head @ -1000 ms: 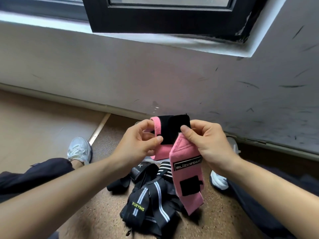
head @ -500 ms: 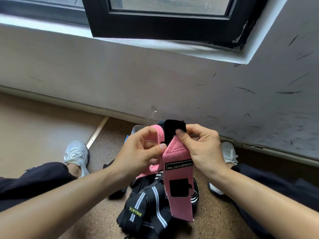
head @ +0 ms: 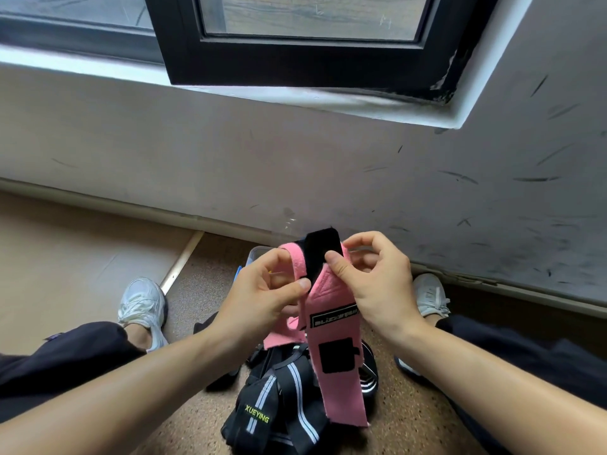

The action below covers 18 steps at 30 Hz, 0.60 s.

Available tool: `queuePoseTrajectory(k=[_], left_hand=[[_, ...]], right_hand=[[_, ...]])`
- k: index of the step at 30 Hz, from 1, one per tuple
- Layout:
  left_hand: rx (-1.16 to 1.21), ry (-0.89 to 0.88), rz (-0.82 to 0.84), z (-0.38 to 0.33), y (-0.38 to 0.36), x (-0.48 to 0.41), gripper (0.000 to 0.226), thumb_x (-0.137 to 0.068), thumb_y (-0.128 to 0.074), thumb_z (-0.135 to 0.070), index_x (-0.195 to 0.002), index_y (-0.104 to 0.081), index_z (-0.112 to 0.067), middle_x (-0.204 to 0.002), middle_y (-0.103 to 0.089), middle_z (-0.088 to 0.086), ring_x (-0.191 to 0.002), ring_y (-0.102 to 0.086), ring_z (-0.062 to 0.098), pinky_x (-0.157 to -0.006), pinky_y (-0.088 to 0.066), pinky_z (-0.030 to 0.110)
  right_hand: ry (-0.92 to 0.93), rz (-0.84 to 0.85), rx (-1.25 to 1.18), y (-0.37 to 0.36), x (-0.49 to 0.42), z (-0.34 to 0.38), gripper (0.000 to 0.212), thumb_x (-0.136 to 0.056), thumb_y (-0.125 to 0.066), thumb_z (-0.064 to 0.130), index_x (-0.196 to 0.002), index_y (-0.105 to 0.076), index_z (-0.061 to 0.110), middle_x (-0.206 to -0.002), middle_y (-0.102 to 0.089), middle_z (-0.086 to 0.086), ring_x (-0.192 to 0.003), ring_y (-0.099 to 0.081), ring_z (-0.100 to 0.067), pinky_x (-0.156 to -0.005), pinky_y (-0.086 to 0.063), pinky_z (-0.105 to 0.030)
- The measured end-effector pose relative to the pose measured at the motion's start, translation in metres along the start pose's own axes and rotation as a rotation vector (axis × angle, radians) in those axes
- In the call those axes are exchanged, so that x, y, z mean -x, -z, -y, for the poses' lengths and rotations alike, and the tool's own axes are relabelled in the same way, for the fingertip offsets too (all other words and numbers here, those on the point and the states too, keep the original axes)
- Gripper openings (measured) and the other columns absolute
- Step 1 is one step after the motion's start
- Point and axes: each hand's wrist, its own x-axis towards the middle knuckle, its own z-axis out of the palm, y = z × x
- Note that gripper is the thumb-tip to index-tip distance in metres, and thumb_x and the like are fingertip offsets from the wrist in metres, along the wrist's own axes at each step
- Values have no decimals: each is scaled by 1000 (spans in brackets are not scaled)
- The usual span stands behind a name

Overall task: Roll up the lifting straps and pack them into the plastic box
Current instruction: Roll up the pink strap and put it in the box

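I hold a pink lifting strap [head: 338, 372] with a black velcro end in front of me. My left hand [head: 262, 297] pinches its folded upper part from the left. My right hand [head: 371, 280] grips it from the right, thumb pressed on the black velcro tab. The strap's long tail hangs down over a pile of black straps with white stripes [head: 285, 399] on the floor. Behind my left hand a corner of the plastic box [head: 258, 252] shows; most of it is hidden.
I sit on a speckled brown floor [head: 203, 421] facing a scuffed white wall [head: 328, 165] under a black window frame. My white shoes [head: 143, 307] and dark trouser legs lie on both sides of the pile.
The black velcro end has been turned over at the top of the strap, and both hands with the strap have shifted slightly lower in view. The tail hangs a little more to the right.
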Motion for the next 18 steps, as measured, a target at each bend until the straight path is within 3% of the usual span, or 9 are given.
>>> queuePoseTrajectory(k=[3, 6, 9, 12, 15, 18], left_hand=[[-13, 17, -78, -1, -4, -1, 15, -91, -70, 0, -104, -65, 0, -88, -76, 18, -70, -72, 22, -64, -61, 27], [-26, -6, -155, 2, -6, -2, 11, -90, -74, -9, -98, -69, -3, -93, -76, 26, -80, -74, 27, -74, -63, 36], [-25, -15, -200, 5, -6, -2, 8, -92, -73, -13, -93, -70, -5, -94, -73, 30, -77, -72, 26, -73, -61, 35], [-3, 3, -222, 5, -7, 1, 9, -91, -74, -14, -89, -71, -6, -83, -75, 21, -73, -71, 20, -66, -59, 27], [84, 72, -295, 2, -9, 0, 16, -88, -78, -21, -80, -72, -9, -68, -71, 2, -63, -68, 11, -63, -57, 25], [203, 141, -359, -3, -8, -3, 13, -90, -76, -19, -87, -75, -7, -71, -75, 1, -58, -69, 8, -55, -55, 20]], right_hand=[[65, -16, -13, -4, 3, -1, 26, -79, -88, 24, -90, -65, 26, -84, -71, -1, -79, -70, -23, -77, -59, -49], [98, 0, -30, -8, 8, -1, 25, -80, -87, 22, -87, -64, 28, -81, -71, -2, -77, -69, -26, -74, -57, -52], [125, 31, -53, -10, 10, 0, 25, -82, -85, 20, -87, -62, 29, -81, -71, -1, -77, -68, -25, -74, -56, -53], [137, 58, -43, -9, 10, 1, 26, -83, -84, 18, -90, -61, 28, -81, -70, 0, -77, -67, -23, -75, -56, -53], [142, 126, -12, -9, 10, -1, 27, -83, -84, 23, -94, -60, 31, -89, -71, 1, -83, -69, -22, -78, -56, -54], [134, 201, 60, -11, 15, -5, 32, -80, -84, 28, -98, -59, 34, -101, -71, 9, -93, -70, -15, -85, -56, -51]])
